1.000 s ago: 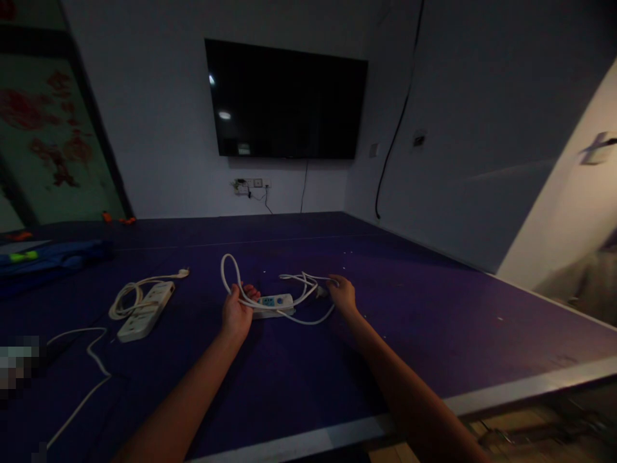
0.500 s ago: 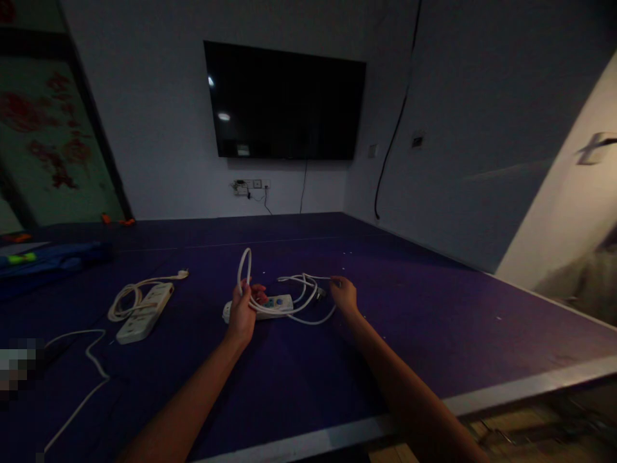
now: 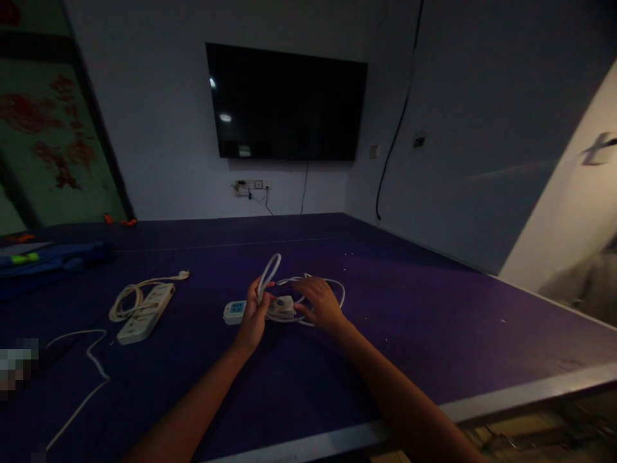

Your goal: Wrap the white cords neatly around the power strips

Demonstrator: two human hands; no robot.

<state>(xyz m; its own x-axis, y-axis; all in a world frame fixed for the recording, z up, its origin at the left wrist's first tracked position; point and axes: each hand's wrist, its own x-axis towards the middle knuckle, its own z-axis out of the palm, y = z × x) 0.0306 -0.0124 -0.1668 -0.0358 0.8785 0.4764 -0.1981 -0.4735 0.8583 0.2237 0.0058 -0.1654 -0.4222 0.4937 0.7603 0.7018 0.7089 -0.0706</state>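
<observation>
A white power strip (image 3: 234,312) with blue and green sockets lies on the purple surface, its middle partly covered by my left hand. My left hand (image 3: 254,315) is closed on a white power cord (image 3: 270,270), a loop of which stands up above the fingers. My right hand (image 3: 322,301) is over the right end of the strip, thumb and fingers apart, with more of the cord's loops beneath and beyond it. Whether its fingertips touch the cord is unclear.
Left of my hands lies a second white power strip (image 3: 154,302) with its cord coiled on it. A thin white cable (image 3: 91,354) runs at the lower left. Blue cloth (image 3: 72,257) lies farther left. The table's pale edge (image 3: 337,437) is in front.
My right hand has moved left towards the strip, and its fingers have come apart from the cord. My left hand has shifted slightly right with the loop, which now leans right.
</observation>
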